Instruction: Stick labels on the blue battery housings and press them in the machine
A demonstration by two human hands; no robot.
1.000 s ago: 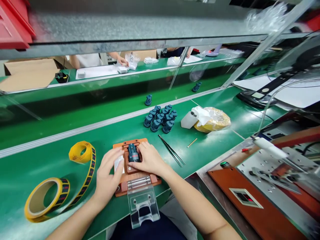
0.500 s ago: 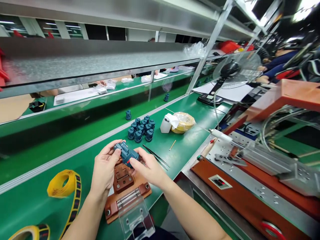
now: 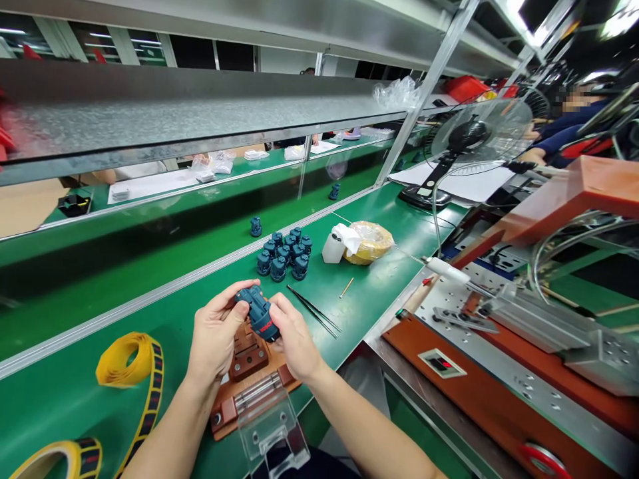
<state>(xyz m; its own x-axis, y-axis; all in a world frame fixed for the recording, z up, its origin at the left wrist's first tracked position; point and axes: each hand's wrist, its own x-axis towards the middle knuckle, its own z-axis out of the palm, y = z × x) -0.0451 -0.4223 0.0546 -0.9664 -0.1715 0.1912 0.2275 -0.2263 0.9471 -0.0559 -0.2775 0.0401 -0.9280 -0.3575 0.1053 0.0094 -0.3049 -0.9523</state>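
Observation:
Between both hands is a dark blue plastic housing [image 3: 256, 311] with red lettering on the side facing me. My left hand [image 3: 213, 336] is closed on its far left end, thumb on top. The lettered end is gripped by my right hand [image 3: 295, 338], thumb against its side. Beneath the hands lies a brown fixture [image 3: 249, 359] with metal rods and a clear hinged plate [image 3: 274, 429], partly hidden by my hands. Several similar blue housings [image 3: 284, 253] stand grouped beyond. Black tweezers [image 3: 314, 311] rest to the right of my right hand.
A yellow label roll [image 3: 124, 362] lies at left, its strip trailing toward me. Farther right are a white bottle [image 3: 333, 247], a wrapped yellow roll [image 3: 372, 243] and a thin stick [image 3: 346, 287]. A machine [image 3: 479, 359] borders the right; a fan [image 3: 466, 140] stands behind.
The housing has been turned in my hands, so the red lettering now shows more fully. My right thumb has shifted along its side. The view has moved slightly.

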